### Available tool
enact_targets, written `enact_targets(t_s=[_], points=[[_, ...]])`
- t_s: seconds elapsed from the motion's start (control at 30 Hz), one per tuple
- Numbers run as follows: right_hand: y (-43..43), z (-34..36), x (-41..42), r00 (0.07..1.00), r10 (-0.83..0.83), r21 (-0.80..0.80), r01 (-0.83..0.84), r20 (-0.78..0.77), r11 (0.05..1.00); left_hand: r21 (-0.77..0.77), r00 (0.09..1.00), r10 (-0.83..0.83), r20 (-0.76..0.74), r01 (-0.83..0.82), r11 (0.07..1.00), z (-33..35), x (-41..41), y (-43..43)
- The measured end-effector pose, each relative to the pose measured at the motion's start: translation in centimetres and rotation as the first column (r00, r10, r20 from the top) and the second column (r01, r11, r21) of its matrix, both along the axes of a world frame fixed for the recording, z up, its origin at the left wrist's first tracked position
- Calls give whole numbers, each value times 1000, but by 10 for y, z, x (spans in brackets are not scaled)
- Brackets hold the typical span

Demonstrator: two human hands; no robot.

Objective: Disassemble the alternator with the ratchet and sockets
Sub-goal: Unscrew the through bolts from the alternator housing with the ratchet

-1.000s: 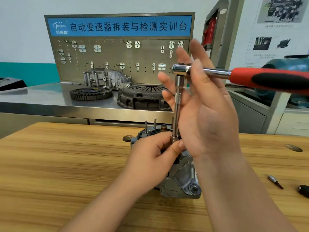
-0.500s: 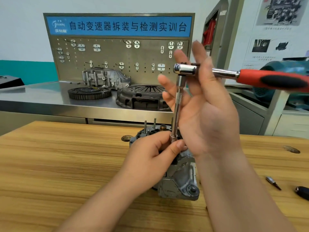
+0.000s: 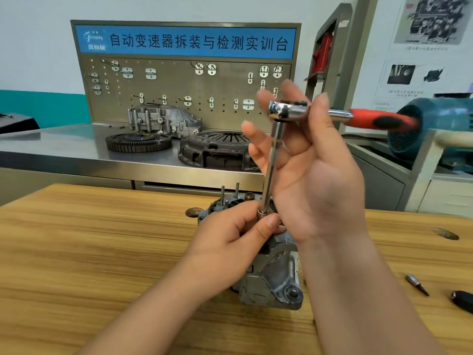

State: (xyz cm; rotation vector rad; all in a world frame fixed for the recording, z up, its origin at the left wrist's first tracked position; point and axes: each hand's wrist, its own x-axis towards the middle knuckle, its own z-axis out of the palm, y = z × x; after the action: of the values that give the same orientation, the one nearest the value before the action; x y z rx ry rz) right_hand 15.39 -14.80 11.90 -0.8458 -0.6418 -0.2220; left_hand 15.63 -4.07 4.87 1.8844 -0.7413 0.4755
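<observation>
The grey alternator (image 3: pixel 272 283) stands on the wooden table (image 3: pixel 102 252), studs up. A chrome ratchet (image 3: pixel 286 108) with a red and black handle (image 3: pixel 378 120) sits on a long extension bar (image 3: pixel 271 162) that runs down to a socket (image 3: pixel 261 214) on the alternator's top. My left hand (image 3: pixel 230 244) pinches the socket end between thumb and fingers. My right hand (image 3: pixel 314 175) is raised behind the bar, fingers spread upward, its thumb pinching the ratchet's neck just behind the head. The fastener under the socket is hidden.
A screwdriver bit (image 3: pixel 417 285) and a black object (image 3: pixel 463 301) lie at the table's right. Behind, a steel bench holds a flywheel (image 3: pixel 138 142), a clutch cover (image 3: pixel 215 152) and a housing (image 3: pixel 163 119) before a pegboard (image 3: pixel 184 80). A teal motor (image 3: pixel 435 124) stands at right.
The ratchet handle has swung away from me, looking shorter now, and the head has shifted slightly right. My left hand stays on the socket.
</observation>
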Motion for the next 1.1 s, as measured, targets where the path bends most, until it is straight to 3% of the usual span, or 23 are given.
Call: enact_targets(t_s=[0.1, 0.3, 0.53, 0.77, 0.97, 1.1], points=[[0, 0, 0, 999, -3, -9, 3, -39, 1000, 31, 999, 17, 31, -18, 999, 0, 0, 1], [0, 3, -2, 994, -70, 23, 69, 82, 997, -22, 995, 86, 52, -85, 996, -1, 1, -5], [-1, 0, 1, 999, -27, -36, 26, -32, 999, -22, 999, -44, -12, 44, 999, 3, 0, 2], [0, 0, 1, 991, -113, -15, 114, 76, 993, 17, 998, 53, 18, -53, 998, 4, -3, -4], [-1, -2, 2, 999, -25, -12, 25, -35, 1000, 4, 997, -67, 40, 67, 998, 6, -4, 0], [2, -1, 1, 997, -74, -3, 74, 24, 997, 24, 998, -67, -13, 67, 997, 3, 0, 1]])
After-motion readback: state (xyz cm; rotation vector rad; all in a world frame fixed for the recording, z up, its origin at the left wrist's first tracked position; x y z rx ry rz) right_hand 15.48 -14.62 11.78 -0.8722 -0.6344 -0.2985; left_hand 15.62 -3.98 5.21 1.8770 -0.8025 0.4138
